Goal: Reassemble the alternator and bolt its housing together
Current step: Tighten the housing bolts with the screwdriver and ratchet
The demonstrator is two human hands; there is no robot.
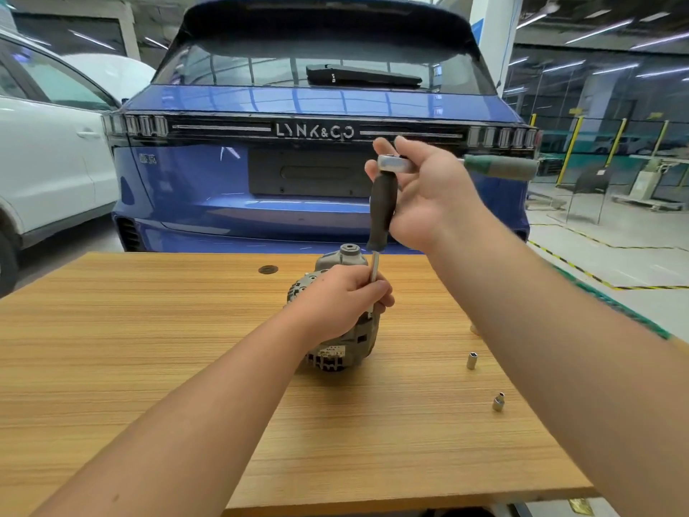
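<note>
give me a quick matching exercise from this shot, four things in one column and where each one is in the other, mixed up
Things:
1. ratchet wrench
2. extension driver shaft
3. alternator
4. two loose sockets

Places:
A. on the wooden table, under the left hand
B. lying on the table near the right forearm
C. held up in the right hand, green handle pointing right
D. gripped by the left hand's fingers, above the alternator

Pairs: 1-C, 2-D, 3-A, 4-B
</note>
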